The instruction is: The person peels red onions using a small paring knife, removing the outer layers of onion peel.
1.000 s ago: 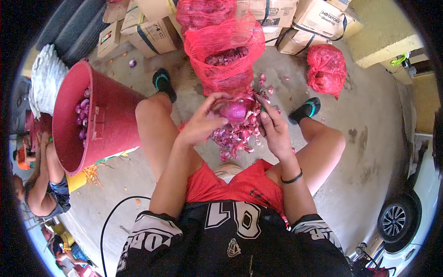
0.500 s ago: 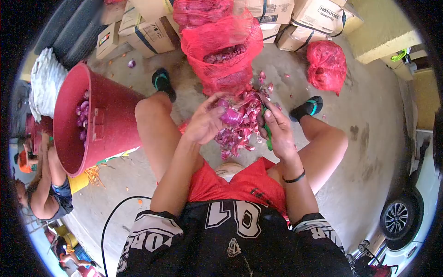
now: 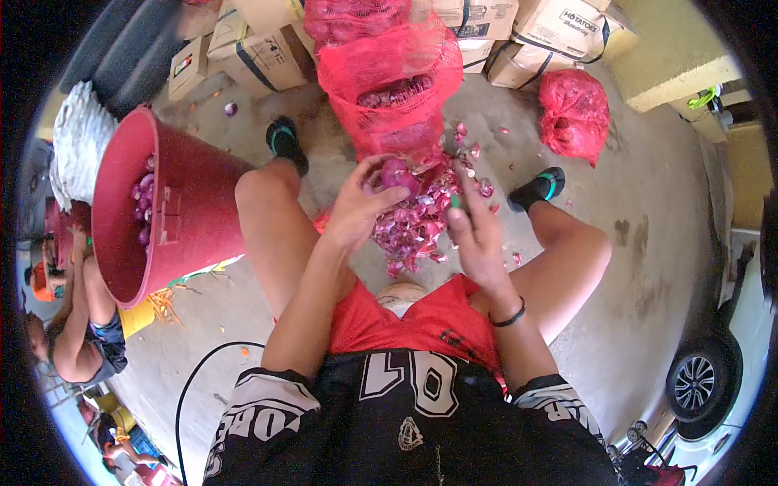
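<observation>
Above papery purple skins point(image 3: 412, 234), the left hand's point(image 3: 354, 212) fingers clamp a round purple onion point(image 3: 396, 174), the right hand's point(image 3: 481, 245) a green handle point(image 3: 455, 201)

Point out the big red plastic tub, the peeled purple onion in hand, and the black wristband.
Big red plastic tub point(image 3: 198, 206): head view, outer side wall.
Purple onion point(image 3: 398, 175): head view, upper skin.
Black wristband point(image 3: 510, 317): head view, outer band.

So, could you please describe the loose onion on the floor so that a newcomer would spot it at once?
Find the big red tub at the person's left, then look beyond it towards the cardboard boxes. On the concrete between them lies a small purple onion. It sits by itself, unlike the onions grouped in the tub.
</observation>
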Demonstrator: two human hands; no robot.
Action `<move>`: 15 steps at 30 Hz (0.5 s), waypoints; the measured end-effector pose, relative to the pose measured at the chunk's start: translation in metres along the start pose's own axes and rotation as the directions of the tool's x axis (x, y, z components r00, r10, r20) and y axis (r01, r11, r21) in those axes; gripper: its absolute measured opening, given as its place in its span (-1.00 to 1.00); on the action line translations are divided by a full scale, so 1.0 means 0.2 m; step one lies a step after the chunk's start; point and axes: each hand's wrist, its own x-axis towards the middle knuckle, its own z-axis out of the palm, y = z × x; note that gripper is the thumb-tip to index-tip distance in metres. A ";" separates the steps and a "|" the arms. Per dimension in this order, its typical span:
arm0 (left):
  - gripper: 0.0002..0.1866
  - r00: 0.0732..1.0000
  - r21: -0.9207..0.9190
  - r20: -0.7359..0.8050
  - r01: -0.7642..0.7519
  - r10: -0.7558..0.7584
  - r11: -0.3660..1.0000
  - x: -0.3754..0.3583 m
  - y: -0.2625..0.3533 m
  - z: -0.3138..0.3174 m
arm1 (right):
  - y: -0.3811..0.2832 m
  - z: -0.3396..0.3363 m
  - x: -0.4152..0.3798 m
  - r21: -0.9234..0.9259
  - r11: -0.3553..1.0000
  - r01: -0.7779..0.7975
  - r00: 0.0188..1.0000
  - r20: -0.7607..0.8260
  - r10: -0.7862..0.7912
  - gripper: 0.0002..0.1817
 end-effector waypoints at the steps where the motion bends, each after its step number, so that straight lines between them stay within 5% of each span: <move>1: -0.36 1.000 0.068 0.001 -0.029 0.029 0.997 0.01 -0.01 0.00 | -0.01 0.02 0.00 -0.058 0.997 0.057 0.998 0.033 -0.055 -0.36; 3: -0.34 0.999 0.169 0.032 -0.043 0.038 0.985 0.00 0.00 0.01 | -0.06 0.02 0.01 -0.010 0.985 -0.169 0.973 0.157 0.169 -0.34; 8: -0.36 0.996 0.180 0.063 -0.069 0.058 0.981 0.00 0.00 0.01 | 0.01 0.07 0.03 -0.007 0.999 0.040 0.993 0.112 -0.039 -0.34; 15: -0.48 0.996 0.070 0.092 0.006 -0.012 0.998 -0.01 0.01 -0.05 | 0.01 0.04 0.03 -0.061 0.998 0.006 0.987 0.160 0.004 -0.42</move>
